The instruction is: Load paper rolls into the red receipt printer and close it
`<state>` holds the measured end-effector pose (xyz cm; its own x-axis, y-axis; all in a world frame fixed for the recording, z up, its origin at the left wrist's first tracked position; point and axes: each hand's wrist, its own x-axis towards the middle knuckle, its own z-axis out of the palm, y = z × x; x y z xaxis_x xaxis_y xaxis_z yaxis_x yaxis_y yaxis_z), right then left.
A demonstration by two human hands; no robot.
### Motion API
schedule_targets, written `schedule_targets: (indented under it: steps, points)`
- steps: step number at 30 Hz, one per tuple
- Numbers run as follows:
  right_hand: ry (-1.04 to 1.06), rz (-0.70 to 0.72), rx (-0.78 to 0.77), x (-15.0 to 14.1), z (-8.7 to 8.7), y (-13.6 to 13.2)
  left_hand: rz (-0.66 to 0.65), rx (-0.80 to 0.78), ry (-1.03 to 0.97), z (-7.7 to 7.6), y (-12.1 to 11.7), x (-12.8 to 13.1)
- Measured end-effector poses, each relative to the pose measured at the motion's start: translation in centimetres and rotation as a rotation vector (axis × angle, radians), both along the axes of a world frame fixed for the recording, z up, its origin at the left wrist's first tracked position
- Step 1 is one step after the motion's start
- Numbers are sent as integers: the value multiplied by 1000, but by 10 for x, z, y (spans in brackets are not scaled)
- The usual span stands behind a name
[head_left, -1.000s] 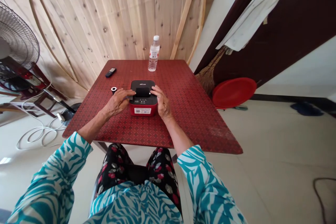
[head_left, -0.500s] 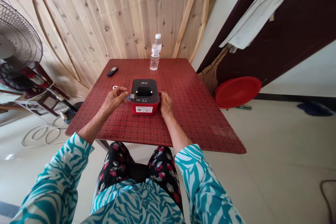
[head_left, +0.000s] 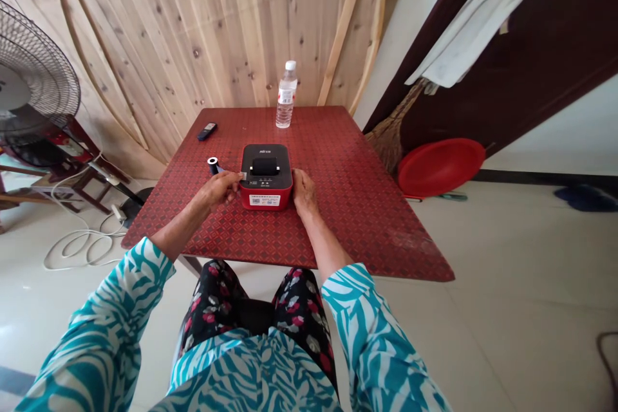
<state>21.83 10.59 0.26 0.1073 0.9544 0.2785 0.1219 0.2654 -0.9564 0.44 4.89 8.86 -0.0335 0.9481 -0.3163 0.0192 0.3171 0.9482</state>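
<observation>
— On the red patterned table (head_left: pixel 347 206), near its middle, sits a small box-shaped label printer (head_left: pixel 266 176) with a black top and red body. Which hand is closer to the work?

— Both touch it. The left hand (head_left: pixel 219 188) is at the printer's left edge, its fingertips drawn together in a pinch on a small pale slip of label or tape (head_left: pixel 240 175) right at the black top's left corner. The right hand (head_left: pixel 303 192) rests against the printer's right side, fingers loosely curled along the red wall; how hard they press I cannot tell.

— So which way does the slip lie from the fingers?

— It pokes out to the right of the left fingertips, toward the printer's top, its long axis running roughly left to right across the table. The left hand is the nearer one by far.

— And around them?

— Just beyond the left hand stands a small black roll with a white core (head_left: pixel 213 164), apart from the printer. Farther back lie a dark remote-like handset (head_left: pixel 206 131) and an upright clear plastic water bottle (head_left: pixel 286 96) near the far edge.
</observation>
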Motion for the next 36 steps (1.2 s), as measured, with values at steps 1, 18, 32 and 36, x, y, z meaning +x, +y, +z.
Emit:
schedule_targets:
  steps: [1,18,32,36]
  points:
    - [4,3,2,0,1,-1,4,-7,-10,0,0,1]
    - [-72,-30,91,-6,-7,0,14,-217,-268,6,12,5]
    - [-87,-9,89,-4,-5,1,-4,382,333,19,24,-9]
    - [-94,-22,94,-5,-6,4,-214,682,730,35,50,0]
